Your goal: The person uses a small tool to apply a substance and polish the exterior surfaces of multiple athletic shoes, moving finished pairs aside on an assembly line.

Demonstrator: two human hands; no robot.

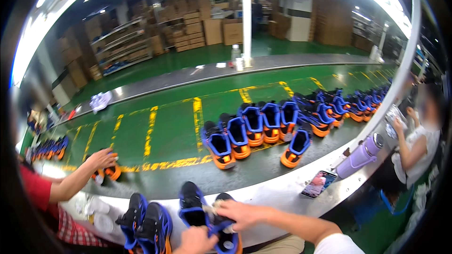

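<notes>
Head view, left to right: a co-worker's hand rests on an orange-soled shoe on the green conveyor belt. At lower centre, the left hand cups a black-and-blue sneaker from below, fingers curled; the right hand pinches its collar from above (toe toward the frame's bottom edge). A purple bottle stands at right; contents cannot be told.

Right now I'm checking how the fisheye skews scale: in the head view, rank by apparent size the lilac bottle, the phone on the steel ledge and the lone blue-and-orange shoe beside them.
1. Lilac plastic bottle, longest.
2. and 3. Lone blue-and-orange shoe and flat phone: they look alike, so unranked; fisheye bending adds doubt.
</notes>
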